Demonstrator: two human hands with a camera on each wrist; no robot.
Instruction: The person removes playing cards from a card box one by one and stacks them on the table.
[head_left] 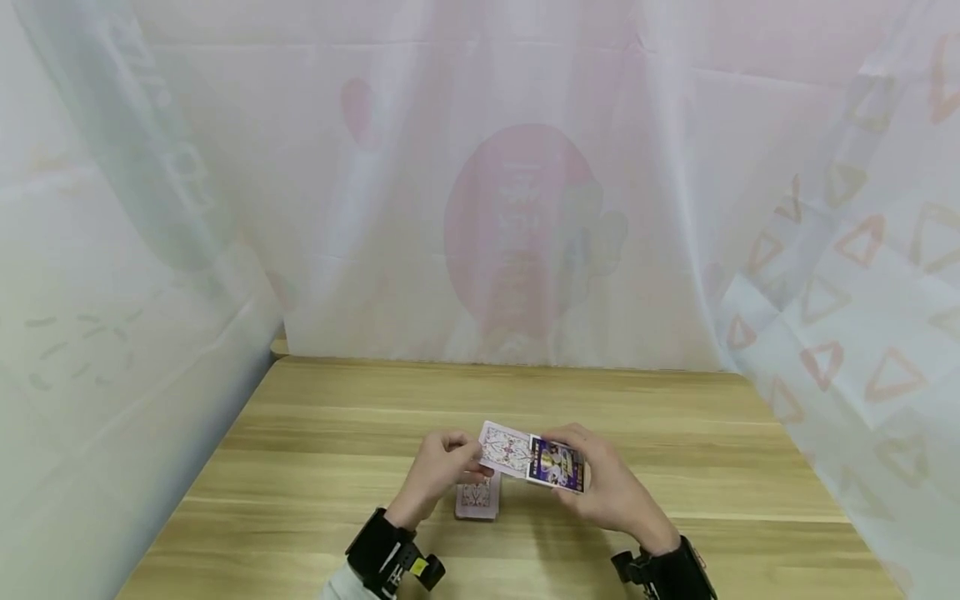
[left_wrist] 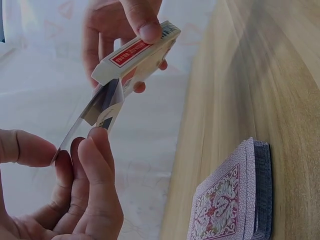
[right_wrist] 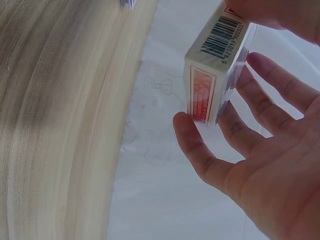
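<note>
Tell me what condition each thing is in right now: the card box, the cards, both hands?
Card box: held in the air, flap end open.
Single card: partly out of the box, pattern side up.
Deck: stacked face down on the table, untouched.
Left hand: pinches the single card.
Right hand: grips the card box.

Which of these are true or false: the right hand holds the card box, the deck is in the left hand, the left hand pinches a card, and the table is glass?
1. The right hand holds the card box. True.
2. The deck is in the left hand. False: it lies on the table, apart from both hands.
3. The left hand pinches a card at the box's open end. True.
4. The table is glass. False: it is light wood.
</note>
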